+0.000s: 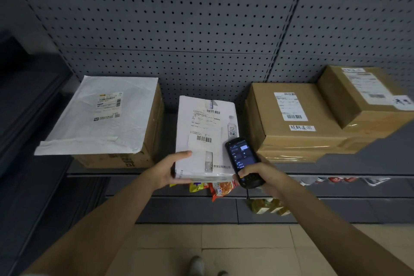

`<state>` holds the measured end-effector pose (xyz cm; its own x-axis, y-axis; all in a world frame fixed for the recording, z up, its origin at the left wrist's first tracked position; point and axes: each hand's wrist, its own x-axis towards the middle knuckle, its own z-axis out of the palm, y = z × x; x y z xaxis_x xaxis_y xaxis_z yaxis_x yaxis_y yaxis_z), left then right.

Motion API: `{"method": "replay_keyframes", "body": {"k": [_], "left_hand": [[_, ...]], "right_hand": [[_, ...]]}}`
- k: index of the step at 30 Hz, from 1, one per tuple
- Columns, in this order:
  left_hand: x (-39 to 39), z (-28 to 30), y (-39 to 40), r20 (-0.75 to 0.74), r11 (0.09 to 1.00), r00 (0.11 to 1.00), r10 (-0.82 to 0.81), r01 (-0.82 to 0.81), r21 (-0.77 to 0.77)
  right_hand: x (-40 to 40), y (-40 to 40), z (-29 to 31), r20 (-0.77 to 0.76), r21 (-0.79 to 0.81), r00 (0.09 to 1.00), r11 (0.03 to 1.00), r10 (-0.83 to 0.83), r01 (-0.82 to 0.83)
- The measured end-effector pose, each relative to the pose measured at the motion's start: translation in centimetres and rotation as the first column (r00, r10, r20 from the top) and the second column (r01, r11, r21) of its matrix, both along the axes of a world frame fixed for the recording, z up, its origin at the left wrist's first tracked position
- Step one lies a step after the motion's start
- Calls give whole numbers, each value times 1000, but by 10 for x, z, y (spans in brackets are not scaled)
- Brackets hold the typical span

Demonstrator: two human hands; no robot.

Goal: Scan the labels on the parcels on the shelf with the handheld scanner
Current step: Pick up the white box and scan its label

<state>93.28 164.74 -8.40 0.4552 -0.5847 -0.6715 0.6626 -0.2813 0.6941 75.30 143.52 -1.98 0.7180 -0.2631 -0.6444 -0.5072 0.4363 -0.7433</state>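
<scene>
A white box parcel [201, 132] with barcode labels on top stands at the middle of the grey shelf [336, 167]. My left hand [167, 169] grips its near left corner, thumb on top. My right hand [262, 176] holds a black handheld scanner [243, 159] just right of that parcel, its lit screen facing up. To the left, a white mailer bag [100, 116] with a label lies on a brown carton [147, 141]. To the right sit a brown labelled box [295, 119] and a second brown box [363, 96] stacked partly on it.
A grey pegboard wall [179, 29] backs the shelf. Snack packets [215, 188] and green packets [266, 206] sit on the lower shelves. Dark shelving [26, 119] runs along the left. Tiled floor [224, 244] and my shoe tips show below.
</scene>
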Motion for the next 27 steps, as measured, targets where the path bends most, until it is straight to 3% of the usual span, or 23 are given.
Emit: {"method": "replay_keyframes", "body": {"k": [4, 11, 19, 27], "left_hand": [[-6, 17, -3, 83, 981, 990, 115, -101, -164], [-1, 70, -16, 298, 942, 931, 211, -113, -316], [4, 93, -19, 413, 918, 884, 220, -44, -394], [-1, 91, -25, 397, 906, 887, 233, -50, -420]], "right_hand": [[0, 3, 33, 72, -73, 997, 997, -4, 10], [-4, 26, 109, 292, 243, 956, 968, -19, -55], [-3, 46, 146, 329, 304, 944, 943, 25, -131], [-6, 48, 148, 325, 355, 945, 930, -26, -96]]}}
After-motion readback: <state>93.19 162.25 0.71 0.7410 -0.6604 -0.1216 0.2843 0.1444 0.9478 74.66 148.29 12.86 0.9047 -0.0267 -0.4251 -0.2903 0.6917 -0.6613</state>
